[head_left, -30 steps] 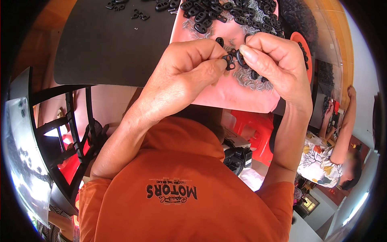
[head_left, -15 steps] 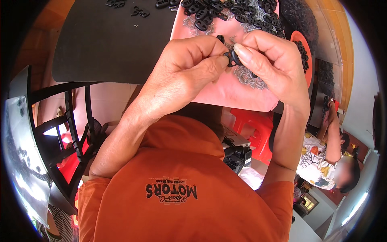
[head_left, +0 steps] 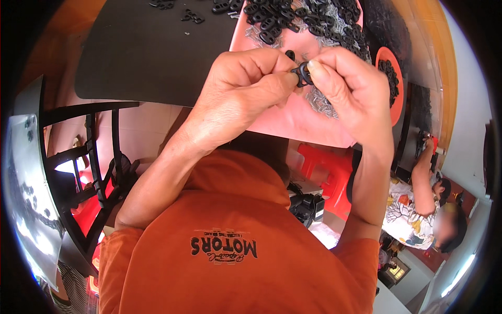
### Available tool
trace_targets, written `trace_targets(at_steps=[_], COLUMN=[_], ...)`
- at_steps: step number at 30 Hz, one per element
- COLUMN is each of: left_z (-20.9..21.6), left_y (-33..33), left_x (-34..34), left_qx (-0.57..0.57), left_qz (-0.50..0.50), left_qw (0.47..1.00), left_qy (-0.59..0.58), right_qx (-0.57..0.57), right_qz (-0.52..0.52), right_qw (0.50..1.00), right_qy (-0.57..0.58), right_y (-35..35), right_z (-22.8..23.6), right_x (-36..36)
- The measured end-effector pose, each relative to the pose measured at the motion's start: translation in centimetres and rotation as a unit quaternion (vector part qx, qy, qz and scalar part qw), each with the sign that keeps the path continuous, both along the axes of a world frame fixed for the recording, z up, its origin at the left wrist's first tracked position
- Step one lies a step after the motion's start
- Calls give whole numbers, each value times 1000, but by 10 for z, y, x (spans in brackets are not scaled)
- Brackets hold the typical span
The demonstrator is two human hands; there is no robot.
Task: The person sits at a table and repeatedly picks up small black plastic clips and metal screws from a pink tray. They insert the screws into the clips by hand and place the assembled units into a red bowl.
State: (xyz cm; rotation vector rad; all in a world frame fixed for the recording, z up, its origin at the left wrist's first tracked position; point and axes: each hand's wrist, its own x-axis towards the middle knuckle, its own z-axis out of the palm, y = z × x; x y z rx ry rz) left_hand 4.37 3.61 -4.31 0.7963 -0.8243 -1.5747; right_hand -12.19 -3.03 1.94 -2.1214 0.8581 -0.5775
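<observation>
A small black plastic cord lock (head_left: 304, 76) with round holes is pinched between my two hands over a pink sheet (head_left: 298, 125). My left hand (head_left: 243, 97) grips one end with thumb and forefinger. On its other end press the thumb and bent fingers of my right hand (head_left: 353, 91). Whether it is one part or two fitted together I cannot tell. Loose metal springs (head_left: 320, 103) lie under my right hand, partly hidden by it. Farther off, a heap of black cord lock parts (head_left: 269, 22) is mixed with more springs. Another black part (head_left: 290, 54) shows just behind my fingers.
A dark tabletop (head_left: 151, 57) with a few black pieces extends to the left. At right stands an orange-red bowl (head_left: 399, 102) of small black parts. A red plastic stool (head_left: 332, 178) is below the table edge. Another person (head_left: 410, 212) is at the far right.
The black cord lock has turned slightly between my fingers and shows more of its ring-shaped opening. Both hands keep their pinch. The whole view has shifted a little.
</observation>
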Motion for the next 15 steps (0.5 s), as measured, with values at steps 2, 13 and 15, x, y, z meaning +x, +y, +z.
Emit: trace_targets(at_steps=[2, 13, 15], left_z=[3, 0, 0], left_y=[-2, -10, -10], left_x=[0, 10, 9], left_qx=[26, 23, 16], left_qz=[4, 7, 2], left_qw=[999, 997, 998], left_qy=[36, 72, 69], right_qx=[-191, -299, -295], right_qz=[24, 66, 83], right_qw=[981, 951, 951], right_qy=[-8, 38, 31], right_y=[-1, -6, -8], right_z=[-9, -4, -3], right_x=[0, 8, 6])
